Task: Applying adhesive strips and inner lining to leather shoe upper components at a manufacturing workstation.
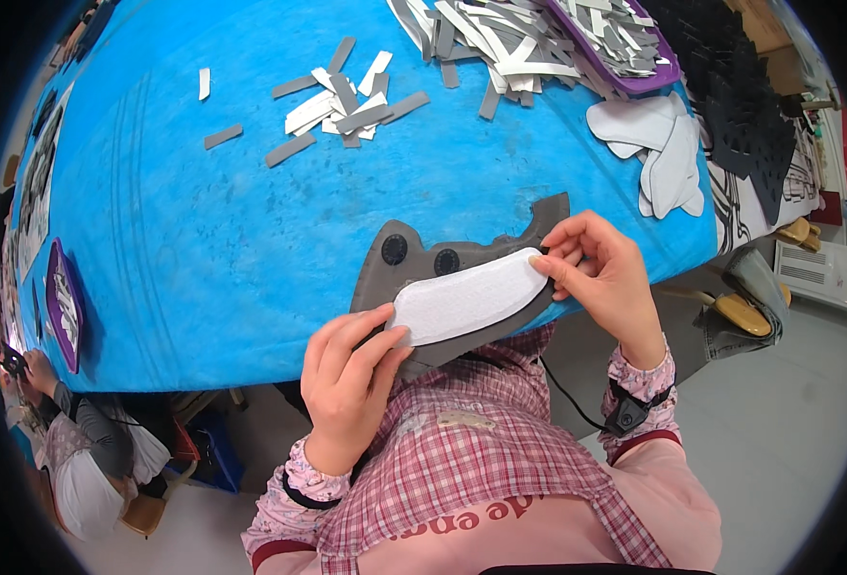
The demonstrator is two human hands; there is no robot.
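Note:
A white, curved felt-like pad (pixel 471 296) lies over a dark grey shaped piece (pixel 371 280), which looks like a shoe upper and has two black round spots near its far edge. My left hand (pixel 347 369) has its fingertips on the pad's left end. At the other end, my right hand (pixel 601 273) pinches the pad's tip between thumb and fingers. The grey piece rests at the table's near edge, partly hidden beneath the pad and my hands.
On the blue-covered table (pixel 222 220) lie scattered grey and white strips (pixel 347 113). A purple tray (pixel 672 77) of strips, stacked white pads (pixel 668 158) and black pieces (pixel 730 86) are at the right. Another purple tray (pixel 62 307) and a seated person (pixel 97 460) are at the left.

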